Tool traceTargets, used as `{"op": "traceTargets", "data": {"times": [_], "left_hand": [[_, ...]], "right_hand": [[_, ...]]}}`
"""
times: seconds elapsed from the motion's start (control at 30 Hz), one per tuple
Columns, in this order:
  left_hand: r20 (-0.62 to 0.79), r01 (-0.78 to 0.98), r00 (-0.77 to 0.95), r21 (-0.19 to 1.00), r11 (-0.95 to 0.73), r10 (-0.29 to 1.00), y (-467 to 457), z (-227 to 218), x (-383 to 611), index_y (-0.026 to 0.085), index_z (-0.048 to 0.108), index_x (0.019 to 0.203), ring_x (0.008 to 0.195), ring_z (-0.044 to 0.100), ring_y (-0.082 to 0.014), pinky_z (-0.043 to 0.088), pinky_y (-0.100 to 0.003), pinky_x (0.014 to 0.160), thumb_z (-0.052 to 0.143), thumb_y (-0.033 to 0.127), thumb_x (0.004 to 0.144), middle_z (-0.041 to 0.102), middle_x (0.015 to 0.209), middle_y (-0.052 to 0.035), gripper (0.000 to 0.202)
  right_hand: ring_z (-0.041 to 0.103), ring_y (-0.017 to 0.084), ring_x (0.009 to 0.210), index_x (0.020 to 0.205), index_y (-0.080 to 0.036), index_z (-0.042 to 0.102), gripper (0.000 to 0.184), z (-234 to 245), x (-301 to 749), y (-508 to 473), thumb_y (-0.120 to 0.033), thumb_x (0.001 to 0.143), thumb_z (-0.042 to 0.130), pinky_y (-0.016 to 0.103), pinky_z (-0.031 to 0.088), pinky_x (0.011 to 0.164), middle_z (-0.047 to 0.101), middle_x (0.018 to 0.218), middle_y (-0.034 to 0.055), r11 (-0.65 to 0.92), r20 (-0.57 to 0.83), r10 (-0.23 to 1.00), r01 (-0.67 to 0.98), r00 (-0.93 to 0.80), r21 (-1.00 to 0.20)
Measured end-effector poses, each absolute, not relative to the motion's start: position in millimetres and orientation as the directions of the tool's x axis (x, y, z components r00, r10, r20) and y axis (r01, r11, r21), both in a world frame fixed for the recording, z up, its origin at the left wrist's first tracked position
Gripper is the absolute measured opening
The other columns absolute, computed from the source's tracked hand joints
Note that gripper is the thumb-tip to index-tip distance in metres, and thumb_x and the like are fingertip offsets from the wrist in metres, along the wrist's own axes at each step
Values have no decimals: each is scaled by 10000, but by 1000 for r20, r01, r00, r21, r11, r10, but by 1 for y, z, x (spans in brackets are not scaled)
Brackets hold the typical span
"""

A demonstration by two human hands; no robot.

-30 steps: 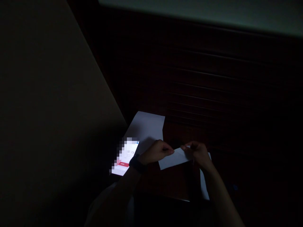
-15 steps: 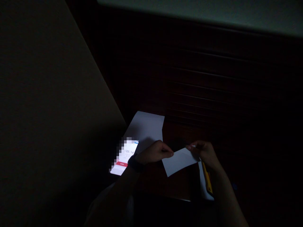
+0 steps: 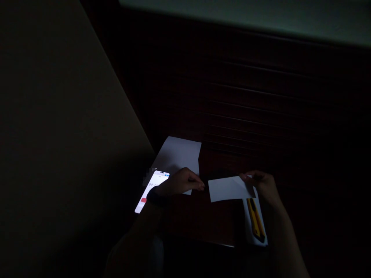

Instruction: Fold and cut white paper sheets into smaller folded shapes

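A small white sheet of paper point(image 3: 228, 189) hangs above the dark wooden table, its right end pinched between the thumb and fingers of my right hand point(image 3: 259, 183). My left hand point(image 3: 185, 180) is just left of that sheet, apart from it. Its fingertips are together, with nothing visible between them. Below my right hand, a yellow utility knife point(image 3: 255, 222) lies on a white paper pad or stack point(image 3: 248, 227). A larger white sheet point(image 3: 181, 152) lies flat behind my left hand and is partly covered by it.
A lit phone point(image 3: 145, 197) is at the left, partly hidden by my left wrist. The dark table point(image 3: 199, 227) has its front edge near me. A pale wall or panel point(image 3: 72, 116) rises on the left, and dark slatted wood point(image 3: 246, 92) stands behind. The room is very dim.
My left hand has let go of the small sheet and drawn back left. My right hand has shifted right with the sheet, uncovering more of the utility knife.
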State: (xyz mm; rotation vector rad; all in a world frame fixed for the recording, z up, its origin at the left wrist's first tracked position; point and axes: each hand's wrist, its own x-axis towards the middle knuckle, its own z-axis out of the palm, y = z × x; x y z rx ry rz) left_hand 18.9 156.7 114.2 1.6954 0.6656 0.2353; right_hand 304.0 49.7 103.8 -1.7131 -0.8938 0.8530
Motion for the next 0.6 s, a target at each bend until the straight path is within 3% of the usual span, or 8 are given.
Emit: {"op": "traceTargets", "data": {"times": [0.17,0.33,0.47,0.6], "left_hand": [[-32,256,587,955,-148,809,154,106,33,187,705,887,876,640,-180,479,-291,792,550,356,793,707,925,-44,247],[14,249,624,944,-216,781,128,103,70,209,681,969,887,629,-182,474,-271,764,617,400,741,694,984,-34,304],[-35,299,666,927,-224,745,120,94,80,189,709,812,711,636,-165,455,-241,628,595,396,755,714,788,-25,243],[-75,306,691,931,-198,719,127,92,72,174,705,743,666,627,-160,431,-225,570,599,378,747,708,739,-26,231]], "right_hand": [[516,132,486,740,-140,672,358,99,300,52,-453,582,744,233,357,426,619,607,36,-275,-157,868,193,471,-942],[463,111,482,715,-132,673,344,93,278,60,-455,605,718,222,330,429,584,582,22,-220,-123,935,274,332,-936],[424,94,454,707,-142,675,325,93,266,62,-459,638,691,209,283,408,548,529,-2,-225,-139,955,336,262,-914],[468,105,467,673,-143,659,307,97,268,61,-441,620,711,217,324,425,588,557,8,-232,-163,949,247,269,-941]]}}
